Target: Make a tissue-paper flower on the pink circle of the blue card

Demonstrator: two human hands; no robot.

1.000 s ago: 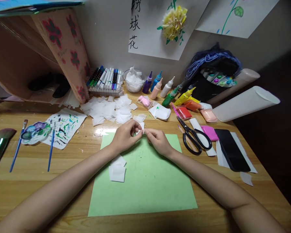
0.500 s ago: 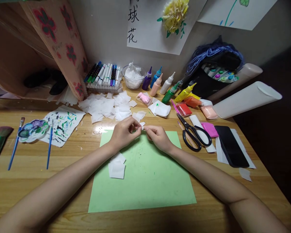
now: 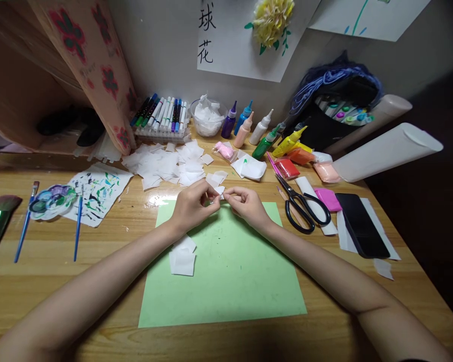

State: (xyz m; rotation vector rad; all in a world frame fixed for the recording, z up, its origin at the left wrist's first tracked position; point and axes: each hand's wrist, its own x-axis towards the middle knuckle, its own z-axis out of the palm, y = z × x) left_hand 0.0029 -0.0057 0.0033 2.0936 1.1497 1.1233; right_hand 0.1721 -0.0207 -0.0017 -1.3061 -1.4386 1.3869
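Note:
Over the far edge of a green sheet of paper (image 3: pixel 230 281), both hands meet at a small white paper piece (image 3: pixel 220 190). My left hand (image 3: pixel 197 205) pinches it between thumb and forefinger. At its other edge, my right hand (image 3: pixel 246 205) is closed in a pinch with thumb and forefinger together. A few white paper squares (image 3: pixel 183 262) lie on the green sheet below my left wrist. Beyond the hands is a loose pile of white paper squares (image 3: pixel 154 165).
Scissors (image 3: pixel 300 203) and a phone (image 3: pixel 362 226) lie on the right. Paint bottles (image 3: pixel 264 143), a bowl (image 3: pixel 207 123) of white paper and markers (image 3: pixel 162 115) line the back. At left are paintbrushes (image 3: pixel 78 223) and a paint-stained sheet (image 3: pixel 100 193).
My right hand's fingertips have shifted slightly, with the fingers lifted a little. More of the white paper shows between the hands. The view has moved very slightly.

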